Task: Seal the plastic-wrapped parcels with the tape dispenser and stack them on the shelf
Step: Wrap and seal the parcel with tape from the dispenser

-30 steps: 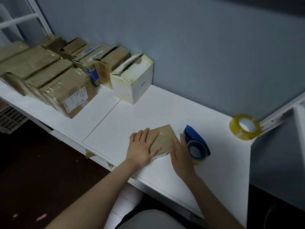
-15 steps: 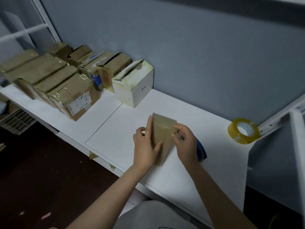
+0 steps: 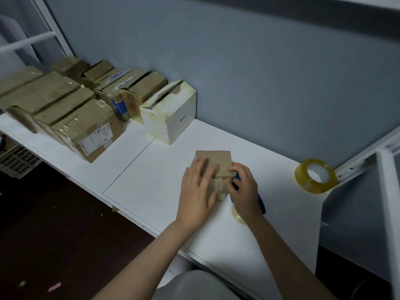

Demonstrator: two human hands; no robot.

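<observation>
Head view. A small brown parcel [image 3: 213,160] lies flat on the white shelf [image 3: 151,180], at the centre of my view. The left hand [image 3: 198,189] rests on the parcel's 8 o'clock half, palm down, fingers straight and spread. The right hand [image 3: 244,191] curls its fingers onto the parcel's 4 o'clock corner and pinches the wrapped edge. A blue tape dispenser [image 3: 261,205] lies beneath that hand; I see only part of it. A yellow tape roll [image 3: 315,176] stands well apart at 3 o'clock. A white carton [image 3: 171,118] sits at 11 o'clock, with a row of wrapped parcels [image 3: 65,111] at 10 o'clock
</observation>
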